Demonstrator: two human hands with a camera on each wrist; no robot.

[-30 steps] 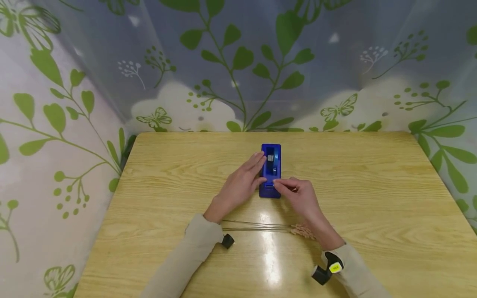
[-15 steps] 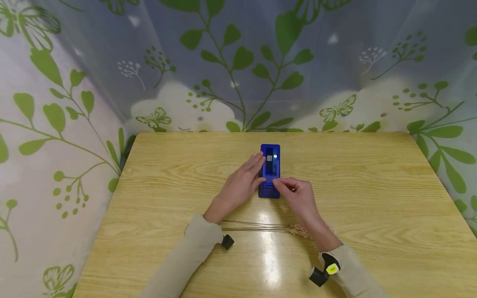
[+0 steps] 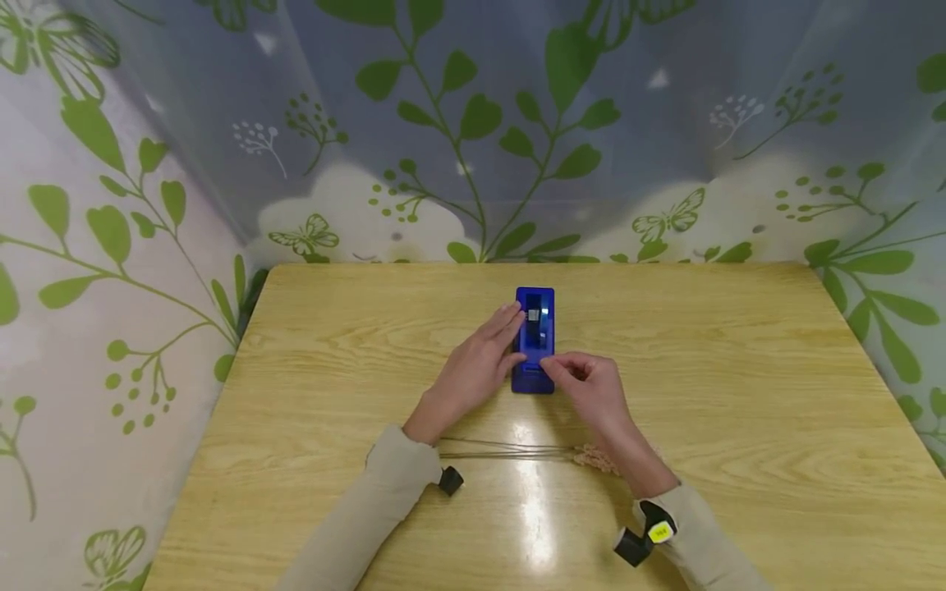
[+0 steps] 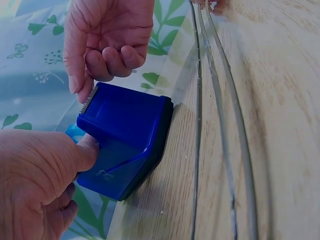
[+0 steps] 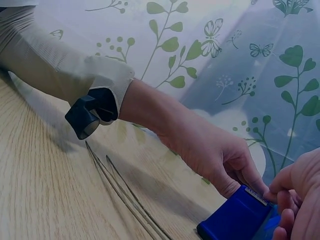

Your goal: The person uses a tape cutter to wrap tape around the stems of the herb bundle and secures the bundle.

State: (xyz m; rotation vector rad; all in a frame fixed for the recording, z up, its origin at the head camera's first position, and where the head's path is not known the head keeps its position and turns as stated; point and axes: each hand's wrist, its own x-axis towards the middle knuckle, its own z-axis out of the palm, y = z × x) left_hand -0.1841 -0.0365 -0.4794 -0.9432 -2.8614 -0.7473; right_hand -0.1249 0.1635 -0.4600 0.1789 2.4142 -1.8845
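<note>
A blue tape dispenser stands lengthwise on the table, its serrated blade at the end nearest the person. My left hand grips its left side, fingers along the wall and thumb pressed close behind the blade. From the right, my right hand pinches thumb and forefinger together at the blade's edge. What lies between those fingertips is too small to make out, though it is where the tape's end sits. The other right fingers are curled in, as the left wrist view shows.
Dried stems with a pinkish flower head lie across the table between the forearms and the dispenser, partly under the right wrist. A patterned curtain hangs behind the table's far edge. Each wrist wears a small black camera.
Both hands keep their places at the dispenser. The right wrist has shifted very slightly to the left, and the glint on the dispenser has changed.
</note>
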